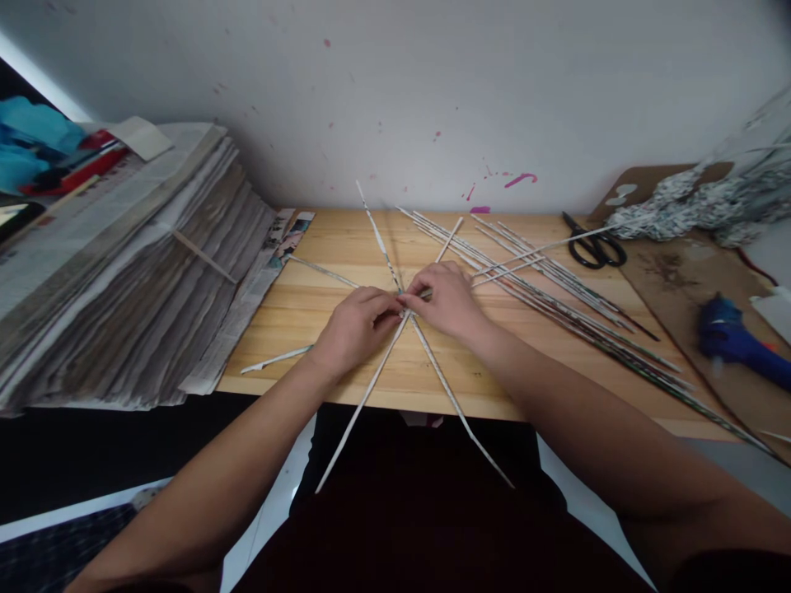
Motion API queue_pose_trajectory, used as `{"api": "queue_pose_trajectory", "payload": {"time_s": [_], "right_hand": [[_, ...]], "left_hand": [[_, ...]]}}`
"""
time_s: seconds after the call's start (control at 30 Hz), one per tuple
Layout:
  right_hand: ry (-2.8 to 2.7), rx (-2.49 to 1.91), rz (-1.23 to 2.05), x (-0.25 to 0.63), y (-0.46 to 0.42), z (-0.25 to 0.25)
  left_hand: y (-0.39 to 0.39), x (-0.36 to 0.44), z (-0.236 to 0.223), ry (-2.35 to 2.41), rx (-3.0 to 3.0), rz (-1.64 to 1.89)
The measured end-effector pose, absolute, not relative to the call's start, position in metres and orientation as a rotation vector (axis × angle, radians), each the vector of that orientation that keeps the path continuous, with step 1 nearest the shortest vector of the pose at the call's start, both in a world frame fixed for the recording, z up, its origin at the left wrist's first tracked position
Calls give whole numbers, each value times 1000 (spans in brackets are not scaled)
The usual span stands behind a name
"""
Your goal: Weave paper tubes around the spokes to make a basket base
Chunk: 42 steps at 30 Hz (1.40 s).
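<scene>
Several rolled newspaper sticks (437, 365) cross one another like spokes at the middle of the wooden table (265, 329). My left hand (360, 324) and my right hand (443, 298) meet over the crossing, fingertips pinched close together on the sticks there. Both hands are closed. The spokes fan out on all sides, and two of them reach past the front edge toward my body. My fingers hide most of the crossing point.
A tall stack of newspaper (154, 272) stands at the left. More paper sticks (574, 321) lie to the right, with black scissors (593, 243), a blue glue gun (738, 333) on cardboard (673, 305), and woven paper strands (673, 206) beyond. A white wall (432, 99) borders the table's back.
</scene>
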State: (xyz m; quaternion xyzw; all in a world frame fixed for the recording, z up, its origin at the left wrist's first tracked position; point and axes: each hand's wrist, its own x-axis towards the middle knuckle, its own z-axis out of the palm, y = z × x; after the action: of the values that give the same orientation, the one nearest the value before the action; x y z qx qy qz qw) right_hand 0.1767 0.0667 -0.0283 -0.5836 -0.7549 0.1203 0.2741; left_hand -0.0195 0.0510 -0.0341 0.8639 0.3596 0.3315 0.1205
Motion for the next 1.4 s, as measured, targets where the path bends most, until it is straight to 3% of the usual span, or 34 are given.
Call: {"api": "queue_pose_trajectory", "payload": {"time_s": [0.37,0.73,1.4], "right_hand": [[-2032,-1557,346,178,67,-27],[-2161,-1265,440,194,73,-29],[-2268,-1326,314,184,60,-17]], "left_hand": [[47,-17,-34,1061,2636,960],[46,-15,-35,1092,2578,1008],[48,-12,-35,1221,2547,882]]}}
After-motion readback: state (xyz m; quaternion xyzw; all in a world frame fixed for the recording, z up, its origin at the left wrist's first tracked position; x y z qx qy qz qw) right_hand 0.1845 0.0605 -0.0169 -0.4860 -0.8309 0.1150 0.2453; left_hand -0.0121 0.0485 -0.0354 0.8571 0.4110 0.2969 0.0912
